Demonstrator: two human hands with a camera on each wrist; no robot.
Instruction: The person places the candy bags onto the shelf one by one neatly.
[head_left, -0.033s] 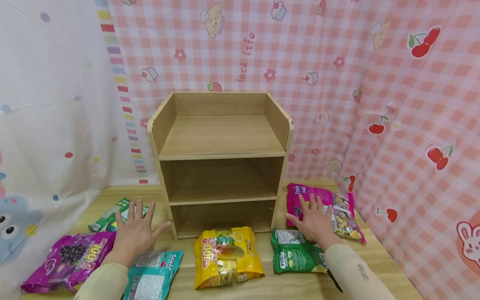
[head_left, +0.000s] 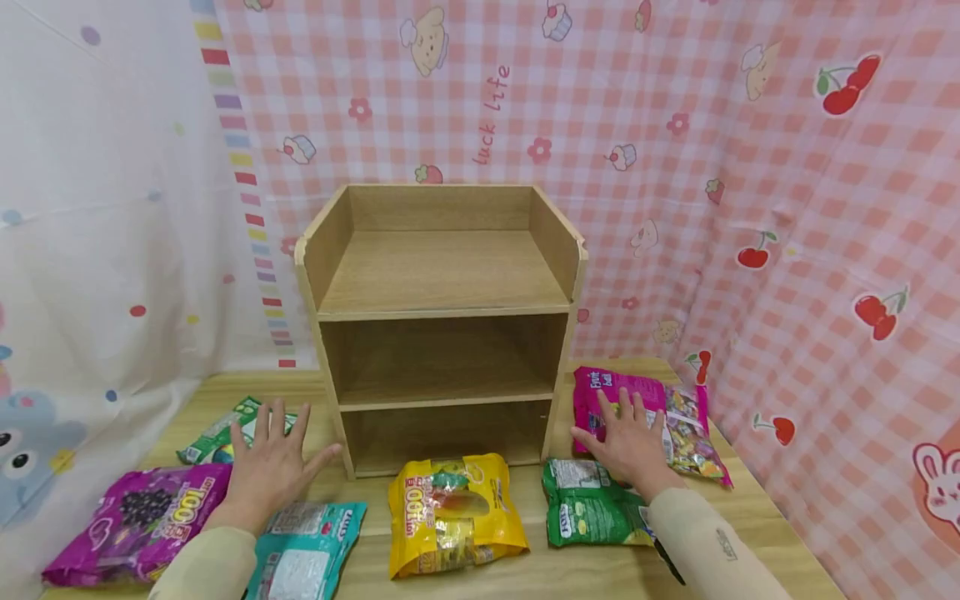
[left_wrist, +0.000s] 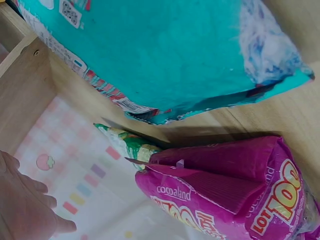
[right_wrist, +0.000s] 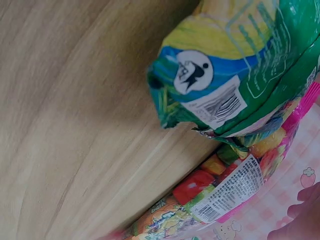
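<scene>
My left hand (head_left: 268, 471) is held with fingers spread, overlapping the purple LOT 100 candy bag (head_left: 142, 521) and the teal bag (head_left: 311, 550) in the head view. Past its fingertips lies a small green packet (head_left: 217, 435). Fingers also spread, my right hand (head_left: 632, 446) overlaps a pink Fruit ball candy bag (head_left: 690, 429) and sits just beyond a green bag (head_left: 592, 512), partly hidden by the sleeve. Neither hand grips anything. Between them a yellow candy bag (head_left: 457, 517) lies in front of the shelf. The left wrist view shows the teal bag (left_wrist: 160, 55) up close.
A three-level wooden shelf (head_left: 450, 313) with bare boards stands at the middle back of the wooden table (head_left: 465, 583). Pink checked cloth (head_left: 480, 108) hangs behind and to the right; white cloth (head_left: 112, 208) hangs on the left.
</scene>
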